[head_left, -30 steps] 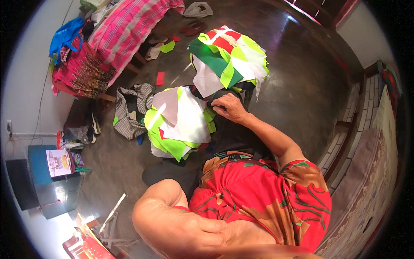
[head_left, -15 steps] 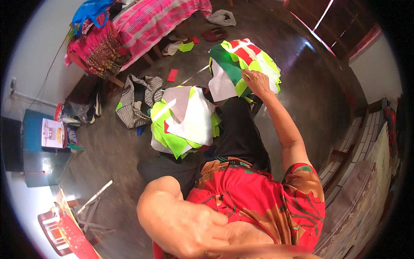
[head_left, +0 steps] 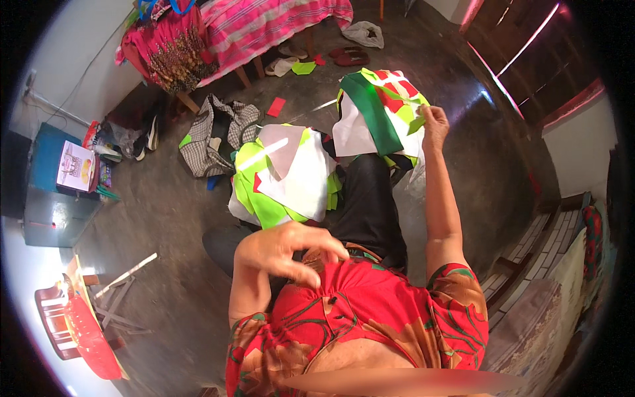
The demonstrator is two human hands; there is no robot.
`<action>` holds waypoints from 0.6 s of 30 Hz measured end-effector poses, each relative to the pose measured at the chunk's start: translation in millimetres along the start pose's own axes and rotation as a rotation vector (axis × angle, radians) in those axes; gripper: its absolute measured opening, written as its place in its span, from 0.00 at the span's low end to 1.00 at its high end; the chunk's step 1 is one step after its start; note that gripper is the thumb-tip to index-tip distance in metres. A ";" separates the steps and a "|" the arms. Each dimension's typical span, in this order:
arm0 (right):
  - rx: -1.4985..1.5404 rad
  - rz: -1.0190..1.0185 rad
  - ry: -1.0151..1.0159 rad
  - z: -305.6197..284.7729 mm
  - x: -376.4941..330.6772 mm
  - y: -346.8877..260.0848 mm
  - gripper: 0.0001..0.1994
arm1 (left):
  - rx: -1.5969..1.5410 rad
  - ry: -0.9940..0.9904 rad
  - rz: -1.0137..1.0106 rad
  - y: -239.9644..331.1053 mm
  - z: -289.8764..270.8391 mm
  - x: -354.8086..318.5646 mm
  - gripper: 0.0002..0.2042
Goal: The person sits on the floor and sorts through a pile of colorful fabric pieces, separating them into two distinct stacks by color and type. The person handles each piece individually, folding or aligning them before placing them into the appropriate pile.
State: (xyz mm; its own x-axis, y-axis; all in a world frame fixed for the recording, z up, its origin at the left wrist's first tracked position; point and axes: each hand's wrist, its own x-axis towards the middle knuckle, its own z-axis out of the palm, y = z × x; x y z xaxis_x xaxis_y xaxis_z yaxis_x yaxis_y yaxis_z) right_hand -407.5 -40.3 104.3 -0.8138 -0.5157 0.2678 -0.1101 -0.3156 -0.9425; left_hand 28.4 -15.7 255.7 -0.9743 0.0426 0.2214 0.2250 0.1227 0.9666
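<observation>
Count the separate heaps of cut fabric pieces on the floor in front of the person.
2: a lime-green and white fabric heap near the knees, and a green, white and red heap farther out, touched by the right hand. Loose scraps lie beyond.

A room in a home, used for cloth work on the floor

A bare grey floor (head_left: 165, 218) fills the middle of the frame, strewn with piles of cut fabric in green, white and red (head_left: 380, 112). At the top stands a bed or bench under a pink striped cover (head_left: 264, 26), with slippers (head_left: 347, 56) beside it and clothes heaped at its upper-left end. A blue cabinet (head_left: 49, 198) sits against the left wall, a red plastic chair (head_left: 73, 324) at lower left, and a wooden door (head_left: 522, 53) at upper right.
</observation>
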 end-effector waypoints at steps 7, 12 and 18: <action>0.334 -0.170 -0.144 27.3 -32.2 -71.1 0.03 | -0.427 0.494 -0.300 -97.9 3.3 -14.4 0.19; 0.537 0.158 -0.594 72.1 -120.0 -98.9 0.03 | -0.637 0.657 -0.272 -130.5 13.0 -0.4 0.26; 0.603 0.631 -1.108 88.5 -212.9 -89.2 0.03 | -1.100 0.579 0.294 -164.5 40.0 -3.1 0.34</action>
State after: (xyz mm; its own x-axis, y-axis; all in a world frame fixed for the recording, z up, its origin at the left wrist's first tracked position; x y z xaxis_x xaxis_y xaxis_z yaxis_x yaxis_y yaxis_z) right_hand -173.9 27.3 149.0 0.2615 -0.9575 0.1214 0.5870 0.0579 -0.8075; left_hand -5.0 3.7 90.8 -0.8166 -0.5416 0.1995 0.5718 -0.7120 0.4075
